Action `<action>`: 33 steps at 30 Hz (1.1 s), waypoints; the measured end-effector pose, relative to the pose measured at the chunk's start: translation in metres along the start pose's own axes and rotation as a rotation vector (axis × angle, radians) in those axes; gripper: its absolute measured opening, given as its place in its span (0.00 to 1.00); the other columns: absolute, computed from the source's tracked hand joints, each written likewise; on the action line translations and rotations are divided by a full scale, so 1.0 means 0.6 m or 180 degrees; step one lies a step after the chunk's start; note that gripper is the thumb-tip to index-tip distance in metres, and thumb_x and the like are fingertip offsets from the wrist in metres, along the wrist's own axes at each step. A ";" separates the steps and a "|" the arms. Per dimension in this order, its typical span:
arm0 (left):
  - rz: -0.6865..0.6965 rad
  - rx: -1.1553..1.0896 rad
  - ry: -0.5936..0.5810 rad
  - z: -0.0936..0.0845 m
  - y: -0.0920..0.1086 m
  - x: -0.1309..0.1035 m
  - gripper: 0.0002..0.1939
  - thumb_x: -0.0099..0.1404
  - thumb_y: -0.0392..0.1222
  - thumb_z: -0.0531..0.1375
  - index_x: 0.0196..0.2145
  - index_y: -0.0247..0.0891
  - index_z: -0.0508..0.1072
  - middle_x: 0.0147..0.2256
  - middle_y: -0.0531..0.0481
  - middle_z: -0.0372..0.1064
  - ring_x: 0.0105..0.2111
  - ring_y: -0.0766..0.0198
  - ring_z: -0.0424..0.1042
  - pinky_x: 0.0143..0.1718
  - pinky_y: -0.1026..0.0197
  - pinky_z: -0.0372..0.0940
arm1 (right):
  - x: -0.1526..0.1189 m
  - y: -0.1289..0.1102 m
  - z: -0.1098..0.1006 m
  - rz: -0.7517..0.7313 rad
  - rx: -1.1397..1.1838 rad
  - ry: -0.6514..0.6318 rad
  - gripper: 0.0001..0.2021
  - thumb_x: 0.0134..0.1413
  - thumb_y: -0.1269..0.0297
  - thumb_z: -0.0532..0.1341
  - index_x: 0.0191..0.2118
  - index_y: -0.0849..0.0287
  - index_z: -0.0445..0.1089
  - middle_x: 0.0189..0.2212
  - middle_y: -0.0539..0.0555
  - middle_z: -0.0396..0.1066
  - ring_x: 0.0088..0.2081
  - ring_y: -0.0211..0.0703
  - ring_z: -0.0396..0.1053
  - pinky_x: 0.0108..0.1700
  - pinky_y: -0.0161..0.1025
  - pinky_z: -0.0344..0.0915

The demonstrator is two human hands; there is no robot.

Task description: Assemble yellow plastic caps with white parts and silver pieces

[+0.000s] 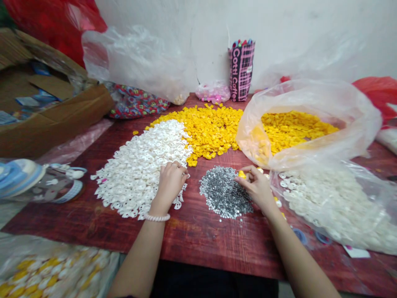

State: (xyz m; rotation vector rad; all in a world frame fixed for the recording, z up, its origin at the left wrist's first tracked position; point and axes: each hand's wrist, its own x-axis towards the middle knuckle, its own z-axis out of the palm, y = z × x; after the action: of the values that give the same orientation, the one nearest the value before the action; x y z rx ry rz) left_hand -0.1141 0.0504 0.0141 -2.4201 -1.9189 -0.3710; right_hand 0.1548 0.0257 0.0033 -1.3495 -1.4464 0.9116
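My left hand [171,182] is at the right edge of a heap of white plastic pieces [136,174], each with small holes. Its fingers are bent and pressed together, and what they pinch is hidden. My right hand [257,187] pinches a small yellow plastic piece [242,174] between thumb and fingers, over the right side of a pile of small silvery-grey discs [221,192]. Behind both hands spreads a heap of yellow plastic pieces [214,128]. A few yellow and white pieces lie partly hidden beside my right wrist.
A clear plastic bag [310,95] stands open around yellow pieces; another bag [341,207] of white pieces lies at right. At left are a cardboard box [62,120] and a bottle [52,182]. A plaid bag [242,72] stands against the wall. Mixed pieces [46,275] fill a lower container.
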 end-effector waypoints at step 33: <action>-0.0544 -0.5394 -0.1561 0.027 0.146 -0.008 0.15 0.44 0.35 0.69 0.31 0.34 0.72 0.25 0.54 0.70 0.26 0.69 0.69 0.30 0.65 0.63 | -0.017 -0.007 0.011 -0.2468 -0.0836 0.0000 0.20 0.41 0.46 0.64 0.32 0.57 0.63 0.21 0.50 0.67 0.22 0.38 0.67 0.24 0.35 0.65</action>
State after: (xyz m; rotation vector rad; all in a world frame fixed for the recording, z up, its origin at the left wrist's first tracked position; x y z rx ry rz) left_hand -0.0277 0.0278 0.0082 -3.2206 -2.4218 -2.4458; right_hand 0.1467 0.0154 0.0040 -0.8267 -1.9252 0.2194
